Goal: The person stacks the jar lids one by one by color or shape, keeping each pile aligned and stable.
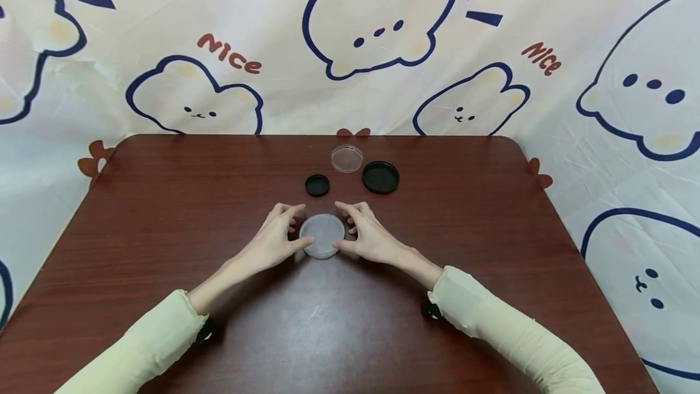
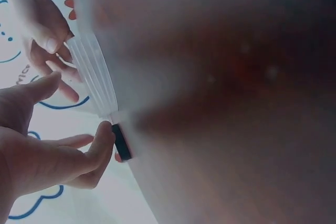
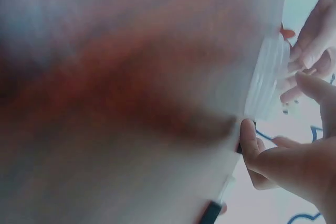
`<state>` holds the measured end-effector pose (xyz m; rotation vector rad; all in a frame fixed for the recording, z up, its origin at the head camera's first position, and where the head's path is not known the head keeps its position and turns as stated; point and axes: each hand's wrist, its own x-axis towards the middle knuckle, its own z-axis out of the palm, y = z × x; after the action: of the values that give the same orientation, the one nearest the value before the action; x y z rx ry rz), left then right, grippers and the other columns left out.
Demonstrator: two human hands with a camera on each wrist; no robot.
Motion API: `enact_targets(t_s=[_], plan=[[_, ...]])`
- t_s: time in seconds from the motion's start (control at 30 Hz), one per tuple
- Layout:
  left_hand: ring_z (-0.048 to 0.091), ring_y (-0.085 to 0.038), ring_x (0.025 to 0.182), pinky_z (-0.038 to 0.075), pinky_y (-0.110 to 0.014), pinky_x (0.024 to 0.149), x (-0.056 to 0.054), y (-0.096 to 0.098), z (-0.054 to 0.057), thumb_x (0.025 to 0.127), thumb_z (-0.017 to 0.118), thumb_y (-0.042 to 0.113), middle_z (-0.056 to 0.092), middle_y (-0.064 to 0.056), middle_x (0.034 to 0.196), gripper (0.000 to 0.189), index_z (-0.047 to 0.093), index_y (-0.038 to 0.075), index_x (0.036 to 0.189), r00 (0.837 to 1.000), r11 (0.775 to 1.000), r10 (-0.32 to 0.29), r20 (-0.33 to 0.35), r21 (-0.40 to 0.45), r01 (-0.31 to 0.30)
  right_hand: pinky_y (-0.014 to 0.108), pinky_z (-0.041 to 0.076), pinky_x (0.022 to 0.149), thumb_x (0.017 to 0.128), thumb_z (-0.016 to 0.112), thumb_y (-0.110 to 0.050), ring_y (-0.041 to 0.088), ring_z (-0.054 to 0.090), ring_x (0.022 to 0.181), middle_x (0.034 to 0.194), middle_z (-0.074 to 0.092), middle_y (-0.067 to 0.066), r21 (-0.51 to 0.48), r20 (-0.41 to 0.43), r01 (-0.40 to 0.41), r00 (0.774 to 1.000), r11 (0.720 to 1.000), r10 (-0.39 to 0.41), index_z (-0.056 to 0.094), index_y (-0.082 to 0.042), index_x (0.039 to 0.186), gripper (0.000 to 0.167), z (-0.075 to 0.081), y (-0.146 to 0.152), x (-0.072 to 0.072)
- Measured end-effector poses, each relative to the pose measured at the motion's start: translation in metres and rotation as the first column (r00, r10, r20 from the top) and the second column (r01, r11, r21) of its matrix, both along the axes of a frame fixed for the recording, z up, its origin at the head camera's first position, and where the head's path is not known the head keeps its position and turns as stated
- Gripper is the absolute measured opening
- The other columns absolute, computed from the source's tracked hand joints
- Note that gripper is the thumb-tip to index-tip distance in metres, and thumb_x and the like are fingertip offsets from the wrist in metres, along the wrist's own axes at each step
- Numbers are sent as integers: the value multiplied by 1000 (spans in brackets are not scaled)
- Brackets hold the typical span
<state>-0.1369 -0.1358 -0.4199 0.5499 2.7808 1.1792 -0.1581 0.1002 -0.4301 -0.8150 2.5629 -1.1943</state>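
Clear round dishes, like petri dishes [image 1: 322,230], stand stacked on the table between both hands; their layered rims show side-on in the wrist views. My left hand [image 1: 276,237] is at the stack's left side, thumb overlapping the near rim in the head view, other fingers spread toward the far side. Mirroring it, my right hand [image 1: 372,237] has its thumb tip at the right rim and its index finger beyond the far edge. In the left wrist view, a gap shows between the left thumb and the stack [image 2: 94,74]. Neither hand's fingers close round it.
Beyond the hands lie a small black round dish [image 1: 317,185], a larger black dish [image 1: 380,177] and a shallow clear dish [image 1: 347,158]. The brown wooden table [image 1: 465,199] ends at a cartoon-printed cloth [image 1: 284,102] behind and at the sides.
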Motion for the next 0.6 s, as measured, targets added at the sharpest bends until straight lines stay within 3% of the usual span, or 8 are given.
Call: enact_targets(t_s=[0.17, 0.33, 0.6], plan=[[56, -35, 99, 48, -45, 83, -11, 2, 2, 86, 74, 14, 43, -27, 124, 65, 43, -6, 140, 1000, 1000, 17, 7, 13, -17, 36, 46, 87, 89, 71, -20, 31, 49, 104, 127, 38, 19, 33, -64, 28, 998, 999, -26, 43, -3, 143, 63, 6, 9, -14], [47, -36, 104, 44, -46, 83, -24, 8, 7, 87, 72, 13, 39, -26, 128, 65, 42, -5, 141, 999, 999, 39, -11, 6, -39, 38, 43, 87, 92, 67, -16, 30, 47, 103, 127, 40, 16, 65, -177, 41, 984, 997, -29, 50, -2, 138, 51, 12, 13, -29], [43, -38, 106, 42, -47, 86, -59, 21, 18, 88, 70, 11, 36, -26, 130, 62, 43, -6, 141, 998, 998, 35, -58, 47, -32, 43, 39, 91, 92, 65, -12, 31, 39, 115, 129, 40, 19, 130, -235, 101, 970, 986, -68, 52, -2, 136, 47, 15, 13, -57]])
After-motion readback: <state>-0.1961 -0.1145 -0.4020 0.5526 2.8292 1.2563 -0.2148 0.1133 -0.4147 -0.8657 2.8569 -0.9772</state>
